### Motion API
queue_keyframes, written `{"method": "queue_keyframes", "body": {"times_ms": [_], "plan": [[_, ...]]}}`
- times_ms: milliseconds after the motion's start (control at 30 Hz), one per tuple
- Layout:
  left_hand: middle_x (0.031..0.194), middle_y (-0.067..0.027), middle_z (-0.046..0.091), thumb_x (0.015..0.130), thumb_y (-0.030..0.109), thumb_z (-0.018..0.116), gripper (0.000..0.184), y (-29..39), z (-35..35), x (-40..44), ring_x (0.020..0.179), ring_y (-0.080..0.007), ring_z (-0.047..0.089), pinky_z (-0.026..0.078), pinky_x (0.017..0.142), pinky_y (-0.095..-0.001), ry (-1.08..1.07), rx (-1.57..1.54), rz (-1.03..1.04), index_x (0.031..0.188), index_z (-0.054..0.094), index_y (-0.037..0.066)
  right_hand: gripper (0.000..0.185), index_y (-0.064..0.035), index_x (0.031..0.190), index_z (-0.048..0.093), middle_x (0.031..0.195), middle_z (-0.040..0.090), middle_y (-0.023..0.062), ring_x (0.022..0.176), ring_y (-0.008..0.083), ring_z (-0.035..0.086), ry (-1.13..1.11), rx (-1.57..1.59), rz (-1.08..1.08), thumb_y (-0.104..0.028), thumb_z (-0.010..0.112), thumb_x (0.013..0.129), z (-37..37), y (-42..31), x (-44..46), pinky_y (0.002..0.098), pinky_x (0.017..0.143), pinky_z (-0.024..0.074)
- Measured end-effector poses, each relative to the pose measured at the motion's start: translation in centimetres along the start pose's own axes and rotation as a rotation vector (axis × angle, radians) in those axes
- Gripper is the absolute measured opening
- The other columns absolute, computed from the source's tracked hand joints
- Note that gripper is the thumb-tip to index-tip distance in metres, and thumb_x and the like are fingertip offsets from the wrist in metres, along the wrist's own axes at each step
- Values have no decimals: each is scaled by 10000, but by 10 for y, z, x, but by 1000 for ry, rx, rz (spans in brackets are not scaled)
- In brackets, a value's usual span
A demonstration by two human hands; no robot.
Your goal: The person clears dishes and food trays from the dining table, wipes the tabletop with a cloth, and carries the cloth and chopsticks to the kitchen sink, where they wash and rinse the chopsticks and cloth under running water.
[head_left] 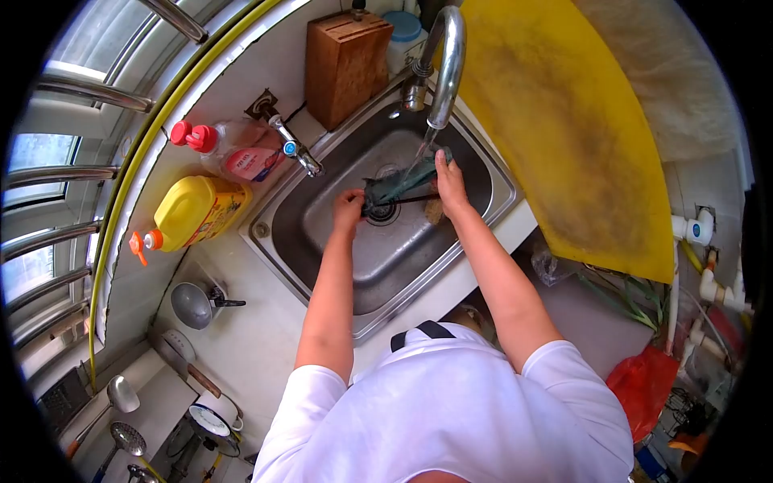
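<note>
Over the steel sink (372, 294), a wet, dark green cloth-like piece (394, 187) is stretched between my two hands. My left hand (349, 211) pinches its left end with closed fingers. At the other end, my right hand (451, 183) grips it below the curved faucet (448, 72). Water runs from the spout onto the piece. A thin dark strip crosses just beneath it; whether this belongs to the piece I cannot tell. The drain (383, 213) lies partly hidden under it. Near my right wrist, a small tan item (434, 212) rests in the sink.
A second tap (294, 146) juts over the sink's left rim. Beside it stand a clear red-capped bottle (245, 153) and a yellow jug (201, 211). A wooden knife block (345, 68) is behind. A small pan (193, 304) sits left; a yellow panel (564, 121) rises right.
</note>
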State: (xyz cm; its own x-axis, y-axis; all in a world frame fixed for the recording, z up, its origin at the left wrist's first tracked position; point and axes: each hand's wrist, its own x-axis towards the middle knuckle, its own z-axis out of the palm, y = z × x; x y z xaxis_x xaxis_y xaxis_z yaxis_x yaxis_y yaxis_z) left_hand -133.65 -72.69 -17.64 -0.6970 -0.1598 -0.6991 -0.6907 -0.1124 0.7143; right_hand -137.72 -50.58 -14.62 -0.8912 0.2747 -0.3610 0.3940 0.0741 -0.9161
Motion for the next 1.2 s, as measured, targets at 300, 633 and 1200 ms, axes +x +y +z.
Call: {"method": "queue_keyframes", "body": {"times_ms": [300, 633, 1200], "plan": [[1116, -93, 552, 861, 283, 497, 377, -3, 25, -7, 1028, -196, 505, 363, 893, -284, -178, 126, 430, 1137, 526, 29, 290, -52, 1043, 540, 974, 595, 34, 887, 144, 561, -449, 637, 288, -251, 577, 836, 16, -33, -28, 276, 808, 425], [1086, -99, 537, 817, 405, 566, 494, 38, 37, -28, 1040, -171, 474, 335, 897, -275, -491, -27, 324, 1094, 537, -3, 399, -35, 1132, 479, 1037, 566, 57, 946, 150, 548, -726, 450, 331, -89, 610, 759, 1, -60, -20, 284, 850, 426], [710, 44, 412, 645, 12, 538, 173, 41, -2, -24, 697, -68, 418, 338, 630, -212, -251, -393, 417, 738, 437, 116, 468, 0, 1066, 511, 881, 591, 36, 813, 164, 554, -734, -373, 79, -191, 693, 679, -48, -13, 10, 279, 744, 435]]}}
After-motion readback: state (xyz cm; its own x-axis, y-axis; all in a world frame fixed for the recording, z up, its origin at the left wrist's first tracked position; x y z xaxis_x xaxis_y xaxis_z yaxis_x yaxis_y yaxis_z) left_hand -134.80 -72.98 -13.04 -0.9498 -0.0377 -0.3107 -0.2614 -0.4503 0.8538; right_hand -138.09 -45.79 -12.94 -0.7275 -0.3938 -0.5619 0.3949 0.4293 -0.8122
